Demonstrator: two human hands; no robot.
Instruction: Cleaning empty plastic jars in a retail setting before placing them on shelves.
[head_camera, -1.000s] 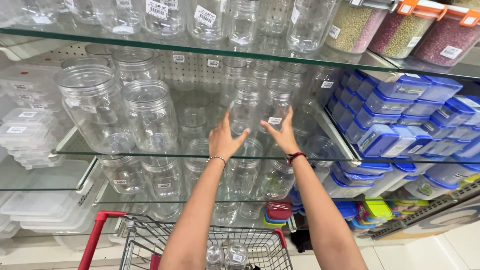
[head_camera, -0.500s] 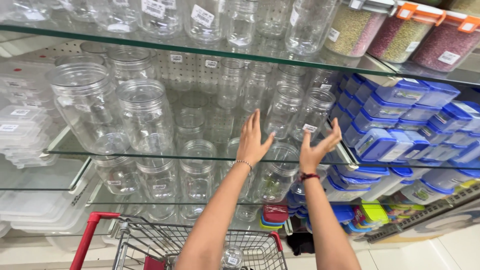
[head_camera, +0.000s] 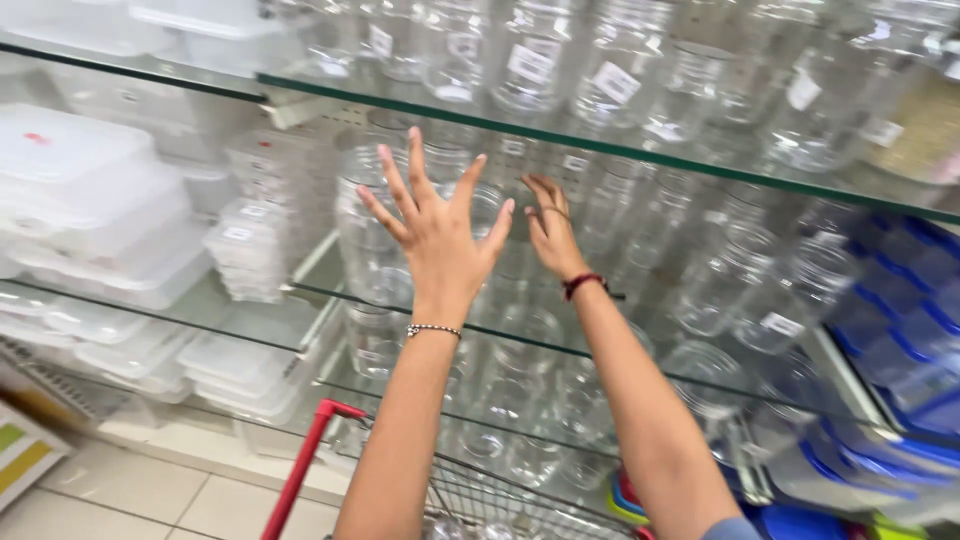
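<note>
Both my arms reach up toward glass shelves full of clear jars. My left hand is spread open with fingers apart, in front of a large clear jar on the middle shelf, and holds nothing. A beaded bracelet circles its wrist. My right hand, with a dark red band on the wrist, reaches further in among the clear jars. Its fingers curl forward, and I cannot tell whether they touch a jar.
A green-edged glass shelf runs across above my hands with more labelled jars. Stacks of white plastic boxes fill the left shelves, blue-lidded containers the right. A red-framed wire shopping cart stands below my arms.
The view has swung left, so the white boxes now fill the left side. Both hands have risen and shifted left along the jars, still holding nothing.
</note>
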